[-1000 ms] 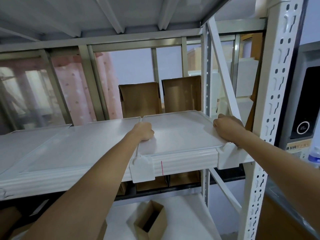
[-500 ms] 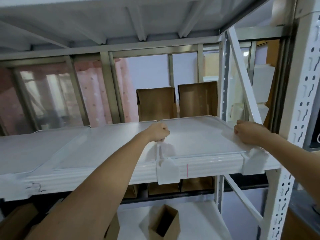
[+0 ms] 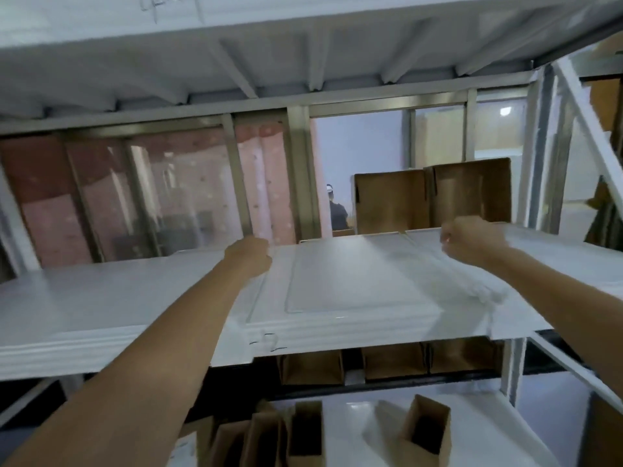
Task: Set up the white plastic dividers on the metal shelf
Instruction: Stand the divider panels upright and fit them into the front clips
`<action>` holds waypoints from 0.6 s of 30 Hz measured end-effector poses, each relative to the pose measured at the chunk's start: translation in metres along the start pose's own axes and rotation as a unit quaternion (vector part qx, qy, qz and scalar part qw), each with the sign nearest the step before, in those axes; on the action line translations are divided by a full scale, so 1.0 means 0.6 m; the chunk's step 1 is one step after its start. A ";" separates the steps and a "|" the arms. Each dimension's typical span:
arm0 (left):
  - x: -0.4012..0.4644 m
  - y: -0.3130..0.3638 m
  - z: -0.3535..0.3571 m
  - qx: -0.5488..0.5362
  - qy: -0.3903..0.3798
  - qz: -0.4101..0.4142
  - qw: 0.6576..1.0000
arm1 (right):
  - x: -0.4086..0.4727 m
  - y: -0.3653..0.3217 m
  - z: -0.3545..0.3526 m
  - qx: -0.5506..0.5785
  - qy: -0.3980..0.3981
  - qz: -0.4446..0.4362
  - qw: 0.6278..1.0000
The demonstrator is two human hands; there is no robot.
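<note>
The white metal shelf [image 3: 101, 308] runs across the view at chest height. On it lies a flat white plastic divider panel [image 3: 354, 278] with a raised rim. My left hand [image 3: 248, 257] has curled fingers at the panel's left rear edge and seems to grip a divider strip there. My right hand [image 3: 468, 241], also curled, holds a blurred white divider strip [image 3: 478, 288] that runs from the hand toward the shelf's front edge. Motion blur hides the fingertips of both hands.
Two brown cardboard boxes [image 3: 431, 197] stand behind the shelf at the back right. More cardboard boxes [image 3: 313, 365] sit under it, and open ones [image 3: 424, 429] on the lower level. A slanted white brace [image 3: 586, 123] is at the right. A person [image 3: 337, 210] stands far behind.
The view has swung left and closer to the shelf. Both hands moved left along the shelf, and the strip under my right hand is now blurred with motion. The front clips are out of sight.
</note>
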State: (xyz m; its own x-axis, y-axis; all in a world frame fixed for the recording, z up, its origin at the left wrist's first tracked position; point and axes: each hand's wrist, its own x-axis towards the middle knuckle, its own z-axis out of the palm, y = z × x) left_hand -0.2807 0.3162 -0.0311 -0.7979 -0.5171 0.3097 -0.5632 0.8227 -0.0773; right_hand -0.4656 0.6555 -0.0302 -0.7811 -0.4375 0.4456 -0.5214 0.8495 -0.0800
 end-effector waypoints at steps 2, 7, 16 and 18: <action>-0.013 -0.063 0.010 0.001 -0.014 -0.014 1.000 | -0.016 -0.107 0.008 0.034 0.000 -0.038 0.999; -0.038 -0.198 0.026 0.033 -0.019 -0.070 0.997 | -0.042 -0.323 0.029 0.077 -0.057 -0.152 0.984; -0.096 -0.343 0.043 0.037 -0.063 -0.230 0.971 | -0.062 -0.503 0.042 0.087 -0.138 -0.262 0.951; -0.105 -0.357 0.047 0.014 -0.073 -0.266 0.961 | -0.065 -0.512 0.049 0.084 -0.167 -0.273 0.944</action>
State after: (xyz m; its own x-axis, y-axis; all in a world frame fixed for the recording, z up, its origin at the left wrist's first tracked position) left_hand -0.1157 0.1663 -0.0607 -0.4153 -0.8926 0.1755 -0.9040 0.4265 0.0300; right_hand -0.2851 0.4027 -0.0494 -0.4295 -0.8891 0.1579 -0.9030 0.4234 -0.0726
